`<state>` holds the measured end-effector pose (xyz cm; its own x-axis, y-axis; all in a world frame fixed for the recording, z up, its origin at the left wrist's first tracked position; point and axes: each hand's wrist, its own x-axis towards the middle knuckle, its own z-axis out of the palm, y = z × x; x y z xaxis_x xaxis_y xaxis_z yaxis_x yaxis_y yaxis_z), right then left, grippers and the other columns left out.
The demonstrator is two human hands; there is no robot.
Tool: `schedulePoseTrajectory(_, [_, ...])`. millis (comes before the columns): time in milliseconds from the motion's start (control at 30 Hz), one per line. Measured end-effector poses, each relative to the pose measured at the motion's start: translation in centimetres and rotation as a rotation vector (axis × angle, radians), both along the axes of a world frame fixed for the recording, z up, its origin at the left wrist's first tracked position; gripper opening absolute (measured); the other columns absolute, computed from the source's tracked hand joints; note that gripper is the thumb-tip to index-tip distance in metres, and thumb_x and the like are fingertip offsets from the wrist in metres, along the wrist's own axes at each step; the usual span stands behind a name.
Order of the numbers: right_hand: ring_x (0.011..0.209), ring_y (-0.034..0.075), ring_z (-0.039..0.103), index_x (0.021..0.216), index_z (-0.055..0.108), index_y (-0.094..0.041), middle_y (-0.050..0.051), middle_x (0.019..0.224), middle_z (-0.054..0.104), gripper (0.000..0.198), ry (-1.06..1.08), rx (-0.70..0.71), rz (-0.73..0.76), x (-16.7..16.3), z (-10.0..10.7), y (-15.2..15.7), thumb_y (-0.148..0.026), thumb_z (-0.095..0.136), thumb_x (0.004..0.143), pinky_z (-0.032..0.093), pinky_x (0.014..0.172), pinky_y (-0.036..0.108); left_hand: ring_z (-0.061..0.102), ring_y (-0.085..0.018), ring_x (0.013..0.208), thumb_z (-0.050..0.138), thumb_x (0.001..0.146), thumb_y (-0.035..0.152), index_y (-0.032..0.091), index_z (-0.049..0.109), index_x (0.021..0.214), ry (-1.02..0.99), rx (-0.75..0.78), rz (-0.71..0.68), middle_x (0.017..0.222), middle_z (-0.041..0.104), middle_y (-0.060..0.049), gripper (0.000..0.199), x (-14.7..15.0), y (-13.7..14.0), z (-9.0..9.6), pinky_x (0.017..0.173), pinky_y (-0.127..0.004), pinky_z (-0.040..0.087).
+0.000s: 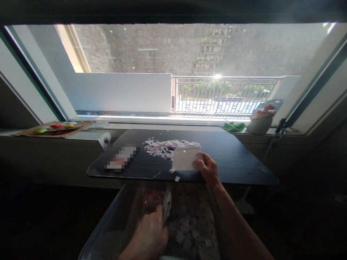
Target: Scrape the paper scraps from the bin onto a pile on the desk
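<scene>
My right hand point(208, 168) grips a flat white card point(185, 159) by its right edge, thumb in front. The card stands tilted on the dark table point(230, 159), against the near side of a heap of small paper scraps point(159, 146). One loose scrap point(177, 178) lies at the table's front edge. Lower down, my left hand point(150, 229) is closed over a clear plastic bin point(100, 231), beside a thin pale upright edge point(167, 206). What its fingers hold is hidden. More paper scraps point(185, 231) lie inside the bin, right of that hand.
A blurred-out pale and pink item point(121, 159) lies on the table's left. On the windowsill are a board with colourful pieces point(56, 129), a green cloth point(233, 126) and a pale pot-like container point(260, 122). A radiator point(89, 136) stands behind the table's left.
</scene>
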<state>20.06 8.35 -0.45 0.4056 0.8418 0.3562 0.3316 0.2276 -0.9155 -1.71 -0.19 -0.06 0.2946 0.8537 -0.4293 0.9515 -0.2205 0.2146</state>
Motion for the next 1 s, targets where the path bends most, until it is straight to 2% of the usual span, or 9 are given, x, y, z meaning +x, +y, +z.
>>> schedulePoseTrajectory(267, [0.071,0.016,0.059,0.096,0.058,-0.015,0.004,0.084,0.065,0.034,0.072,-0.015,0.190,-0.1,-0.3,0.1,-0.027,0.050,0.066,0.047,0.061,0.027,0.058,-0.023,0.087,0.036,0.072,0.018,0.013,0.043,0.106,0.003,0.004,0.009,0.091,0.061,-0.011,0.036,0.0,0.0,-0.1,0.072,-0.031,0.041])
schedulePoseTrajectory(433, [0.069,0.016,0.060,0.096,0.058,-0.015,0.004,0.079,0.065,0.033,0.090,-0.022,0.274,-0.2,-0.3,0.0,-0.029,0.052,0.067,0.048,0.062,0.028,0.058,-0.024,0.085,0.035,0.071,0.019,0.012,0.044,0.106,-0.019,0.053,-0.007,0.090,0.062,-0.011,0.036,-0.2,0.0,-0.9,0.071,-0.033,0.042])
schedulePoseTrajectory(633, [0.064,0.014,0.057,0.097,0.056,-0.015,0.003,0.077,0.062,0.033,0.111,-0.015,0.156,-0.1,0.0,-0.2,-0.028,0.049,0.068,0.046,0.057,0.026,0.058,-0.024,0.084,0.035,0.071,0.019,0.012,0.044,0.105,-0.036,0.059,-0.011,0.089,0.062,-0.011,0.036,-0.3,0.0,-1.1,0.071,-0.033,0.042])
schedulePoseTrajectory(833, [0.062,0.013,0.049,0.086,0.060,-0.015,0.000,0.069,0.057,0.027,0.034,0.018,-0.038,0.3,-0.3,0.0,-0.026,0.044,0.067,0.040,0.054,0.022,0.057,-0.025,0.089,0.037,0.072,0.020,0.013,0.044,0.105,-0.007,0.022,0.018,0.093,0.061,-0.011,0.035,-0.1,0.0,-0.6,0.075,-0.035,0.042])
schedulePoseTrajectory(1000, [0.062,0.013,0.049,0.090,0.058,-0.016,0.000,0.071,0.056,0.030,0.042,0.012,-0.029,0.3,-0.3,0.0,-0.029,0.043,0.068,0.040,0.056,0.022,0.057,-0.025,0.088,0.036,0.072,0.018,0.012,0.044,0.106,-0.018,0.005,0.015,0.093,0.061,-0.011,0.035,0.0,0.0,-0.1,0.075,-0.036,0.042])
